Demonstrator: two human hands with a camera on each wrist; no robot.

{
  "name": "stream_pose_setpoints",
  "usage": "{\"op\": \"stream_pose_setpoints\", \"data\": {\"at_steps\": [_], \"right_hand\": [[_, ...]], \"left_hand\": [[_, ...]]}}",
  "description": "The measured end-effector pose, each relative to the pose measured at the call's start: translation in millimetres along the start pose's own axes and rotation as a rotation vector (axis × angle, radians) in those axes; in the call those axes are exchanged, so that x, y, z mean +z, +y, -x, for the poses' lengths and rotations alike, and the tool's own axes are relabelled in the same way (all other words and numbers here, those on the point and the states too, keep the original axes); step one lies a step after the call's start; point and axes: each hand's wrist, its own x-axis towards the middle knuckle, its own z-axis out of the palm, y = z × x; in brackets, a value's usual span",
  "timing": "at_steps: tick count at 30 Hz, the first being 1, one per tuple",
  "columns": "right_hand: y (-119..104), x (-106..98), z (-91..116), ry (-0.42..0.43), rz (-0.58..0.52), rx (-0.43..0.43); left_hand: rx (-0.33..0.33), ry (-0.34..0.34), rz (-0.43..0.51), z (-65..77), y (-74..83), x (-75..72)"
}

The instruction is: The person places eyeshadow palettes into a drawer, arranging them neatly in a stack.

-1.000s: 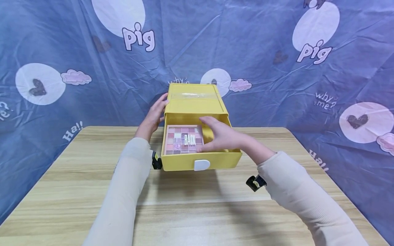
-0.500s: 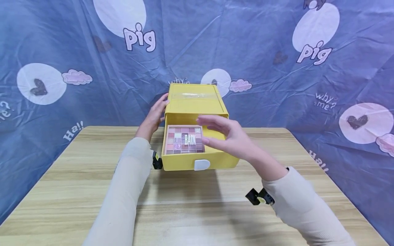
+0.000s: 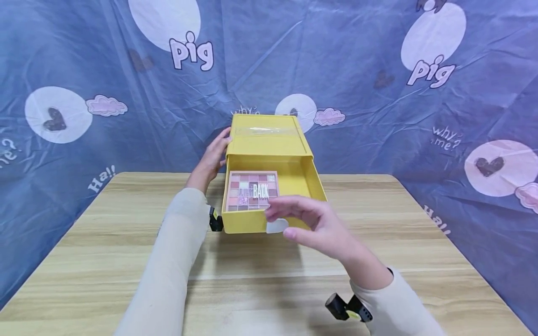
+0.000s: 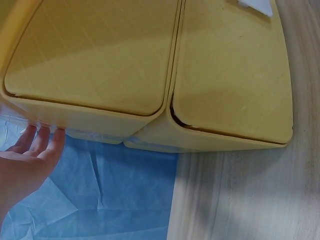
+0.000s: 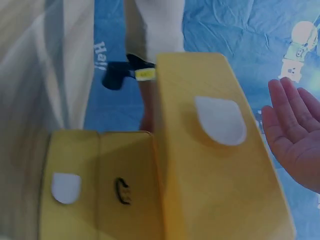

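Note:
A yellow drawer box (image 3: 269, 140) stands on the table with its top drawer (image 3: 244, 223) pulled out. An eyeshadow palette (image 3: 252, 190) lies in the drawer's left part, printed with "BACK". My left hand (image 3: 211, 156) rests against the box's left side; in the left wrist view its fingertips (image 4: 57, 136) touch the yellow wall. In front of the drawer hovers my right hand (image 3: 315, 226), holding nothing, its fingers loosely bent and apart from the thumb. Those fingers partly cover the drawer front beside its white pull tab (image 5: 222, 120).
Below the pulled-out drawer, the right wrist view shows a closed lower front with another white tab (image 5: 66, 188) and a black curved mark (image 5: 121, 191). The wooden table (image 3: 126, 261) extends around the box. A blue printed cloth (image 3: 361, 112) hangs behind it.
My right hand has left the palette and come up out of the drawer, then toward me and down before the drawer front. The palette stays inside; my left hand has kept its place.

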Motion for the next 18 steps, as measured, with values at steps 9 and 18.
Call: {"op": "stream_pose_setpoints", "data": {"at_steps": [9, 18], "right_hand": [[25.9, 26.0, 21.6, -0.061, -0.191, -0.023], [47.3, 49.8, 44.7, 0.121, -0.274, 0.274]], "left_hand": [[0.003, 0.003, 0.006, -0.3, 0.2, 0.6], [0.004, 0.011, 0.007, 0.1, -1.1, 0.5]]}}
